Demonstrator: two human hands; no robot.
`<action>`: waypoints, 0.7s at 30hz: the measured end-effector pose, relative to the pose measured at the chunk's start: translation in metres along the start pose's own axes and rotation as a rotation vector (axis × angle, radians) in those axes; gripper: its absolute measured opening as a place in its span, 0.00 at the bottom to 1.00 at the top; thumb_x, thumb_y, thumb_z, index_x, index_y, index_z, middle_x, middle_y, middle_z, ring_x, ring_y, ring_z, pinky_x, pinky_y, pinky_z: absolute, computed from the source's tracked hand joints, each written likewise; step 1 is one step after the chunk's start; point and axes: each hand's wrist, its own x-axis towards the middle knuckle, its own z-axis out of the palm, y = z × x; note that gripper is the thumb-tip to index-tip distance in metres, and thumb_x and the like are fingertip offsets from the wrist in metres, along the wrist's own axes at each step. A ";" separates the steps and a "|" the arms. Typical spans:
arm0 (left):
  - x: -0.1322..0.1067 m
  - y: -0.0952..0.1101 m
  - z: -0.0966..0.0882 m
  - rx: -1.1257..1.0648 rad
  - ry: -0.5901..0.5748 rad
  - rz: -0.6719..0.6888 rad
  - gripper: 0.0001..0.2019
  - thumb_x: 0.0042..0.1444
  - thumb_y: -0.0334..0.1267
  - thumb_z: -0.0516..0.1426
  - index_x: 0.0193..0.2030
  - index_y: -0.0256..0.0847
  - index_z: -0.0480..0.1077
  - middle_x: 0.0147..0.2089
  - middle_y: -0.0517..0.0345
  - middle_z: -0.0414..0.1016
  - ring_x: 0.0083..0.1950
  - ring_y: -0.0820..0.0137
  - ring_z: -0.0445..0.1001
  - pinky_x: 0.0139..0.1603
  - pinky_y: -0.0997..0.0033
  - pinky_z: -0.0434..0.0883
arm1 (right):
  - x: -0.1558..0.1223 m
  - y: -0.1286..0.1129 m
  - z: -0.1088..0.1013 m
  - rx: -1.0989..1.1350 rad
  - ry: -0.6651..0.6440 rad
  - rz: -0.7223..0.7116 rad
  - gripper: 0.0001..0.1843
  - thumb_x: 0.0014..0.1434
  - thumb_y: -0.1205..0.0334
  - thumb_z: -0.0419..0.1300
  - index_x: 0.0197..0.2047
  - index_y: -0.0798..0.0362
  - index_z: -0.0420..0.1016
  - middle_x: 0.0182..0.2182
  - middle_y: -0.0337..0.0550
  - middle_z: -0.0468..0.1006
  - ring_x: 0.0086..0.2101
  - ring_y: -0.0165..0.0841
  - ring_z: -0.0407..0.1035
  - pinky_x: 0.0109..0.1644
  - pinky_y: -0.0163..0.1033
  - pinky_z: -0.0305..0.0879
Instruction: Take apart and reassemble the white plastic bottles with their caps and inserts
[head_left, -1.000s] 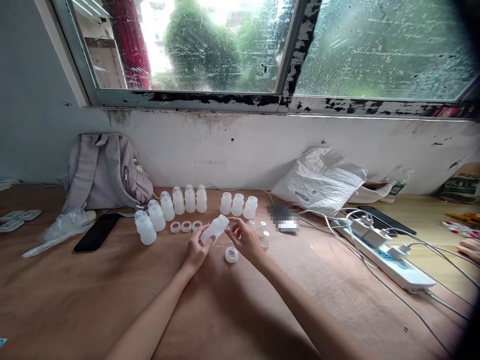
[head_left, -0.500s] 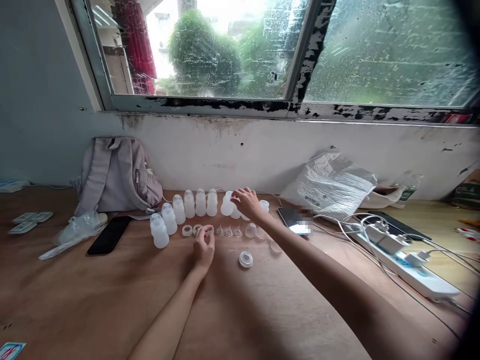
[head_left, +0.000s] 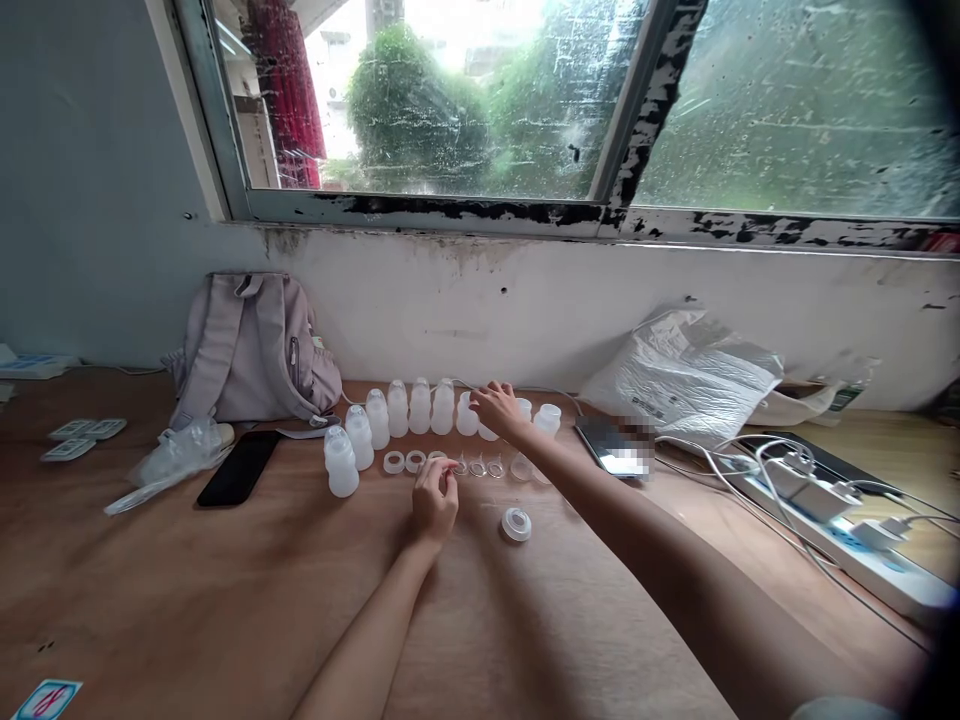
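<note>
My left hand [head_left: 436, 497] rests low over the table, its thumb and fingertips pinched on a clear bottle teat [head_left: 460, 468] at the left end of a short row. White collar rings [head_left: 394, 462] lie just left of it, partly behind the fingers. My right hand [head_left: 498, 408] reaches across to the back row, its bent fingers at the top of an uncapped frosted bottle [head_left: 466, 418]; the grip is partly hidden. Several capped bottles [head_left: 420, 408] stand upright to the left. A round white ring piece [head_left: 516, 525] sits alone in front.
Clear dome caps [head_left: 520, 467] lie partly under my right forearm. A black phone [head_left: 238, 468], a plastic bag [head_left: 184, 455] and a backpack [head_left: 255, 350] are at left. On the right are another phone [head_left: 611, 447], a silvery bag [head_left: 686, 370] and a power strip [head_left: 855, 545] with cables.
The view has swung slightly left, so things sit further right. My left hand has moved from a collar ring to the first teat. My right hand and its bottle have shifted slightly left along the row.
</note>
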 end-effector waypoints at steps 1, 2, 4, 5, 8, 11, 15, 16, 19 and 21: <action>0.000 -0.001 0.000 -0.001 0.001 0.004 0.11 0.49 0.24 0.46 0.34 0.40 0.66 0.36 0.55 0.69 0.41 0.69 0.67 0.43 0.68 0.65 | 0.000 0.000 0.001 -0.003 -0.003 0.002 0.09 0.58 0.63 0.50 0.36 0.53 0.70 0.34 0.47 0.74 0.40 0.39 0.58 0.42 0.43 0.45; 0.000 -0.001 0.000 -0.002 0.003 0.008 0.11 0.49 0.24 0.46 0.35 0.40 0.66 0.36 0.55 0.69 0.41 0.69 0.67 0.43 0.68 0.65 | 0.000 0.001 0.002 -0.006 -0.006 0.004 0.09 0.58 0.63 0.50 0.36 0.53 0.70 0.35 0.47 0.74 0.40 0.39 0.58 0.42 0.43 0.45; 0.000 -0.002 0.000 -0.003 0.010 0.012 0.11 0.49 0.24 0.46 0.34 0.40 0.66 0.35 0.56 0.69 0.40 0.70 0.67 0.42 0.69 0.66 | 0.001 0.002 0.004 -0.011 -0.011 0.012 0.08 0.57 0.63 0.50 0.36 0.53 0.70 0.35 0.47 0.74 0.40 0.39 0.58 0.43 0.43 0.45; 0.000 -0.002 0.000 -0.001 0.013 0.012 0.11 0.49 0.24 0.47 0.34 0.40 0.66 0.35 0.56 0.68 0.40 0.70 0.67 0.42 0.69 0.66 | 0.001 0.003 0.004 -0.014 -0.014 0.016 0.08 0.57 0.63 0.51 0.36 0.53 0.70 0.35 0.47 0.73 0.41 0.39 0.58 0.43 0.44 0.45; 0.000 -0.003 0.000 0.004 0.011 0.015 0.11 0.49 0.24 0.47 0.34 0.40 0.66 0.35 0.56 0.68 0.40 0.70 0.67 0.42 0.68 0.66 | 0.001 0.005 0.003 -0.019 -0.018 0.024 0.08 0.56 0.62 0.51 0.37 0.52 0.70 0.36 0.48 0.73 0.42 0.40 0.58 0.44 0.44 0.46; -0.001 -0.004 0.001 0.020 -0.007 0.012 0.11 0.49 0.24 0.47 0.35 0.40 0.66 0.35 0.56 0.68 0.40 0.70 0.67 0.42 0.68 0.66 | -0.001 0.005 -0.003 -0.009 0.000 0.033 0.09 0.57 0.61 0.51 0.39 0.52 0.69 0.37 0.48 0.72 0.43 0.39 0.58 0.45 0.44 0.47; -0.002 -0.007 0.001 0.054 -0.066 0.017 0.11 0.49 0.24 0.47 0.34 0.40 0.66 0.35 0.56 0.68 0.39 0.70 0.67 0.41 0.68 0.66 | -0.024 0.000 -0.018 0.121 0.056 0.062 0.11 0.58 0.59 0.48 0.39 0.53 0.68 0.38 0.48 0.72 0.41 0.37 0.61 0.41 0.39 0.51; -0.003 -0.007 0.001 0.063 -0.102 0.030 0.11 0.48 0.24 0.48 0.34 0.40 0.66 0.35 0.56 0.69 0.39 0.70 0.67 0.41 0.68 0.66 | -0.035 -0.002 -0.022 0.177 0.042 0.071 0.12 0.59 0.58 0.47 0.39 0.53 0.68 0.37 0.47 0.72 0.38 0.35 0.63 0.38 0.37 0.53; -0.007 -0.005 0.002 0.109 -0.245 0.103 0.10 0.47 0.25 0.50 0.34 0.40 0.66 0.35 0.56 0.69 0.40 0.68 0.67 0.43 0.66 0.66 | -0.082 -0.011 -0.028 0.313 -0.105 0.163 0.15 0.58 0.52 0.45 0.39 0.52 0.65 0.28 0.42 0.73 0.26 0.31 0.65 0.26 0.33 0.50; -0.010 -0.001 0.002 0.147 -0.333 0.161 0.10 0.47 0.27 0.51 0.36 0.40 0.66 0.36 0.56 0.69 0.43 0.67 0.65 0.45 0.65 0.65 | -0.118 -0.018 -0.027 0.343 -0.145 0.204 0.16 0.55 0.49 0.48 0.39 0.52 0.63 0.25 0.40 0.72 0.24 0.31 0.65 0.24 0.32 0.48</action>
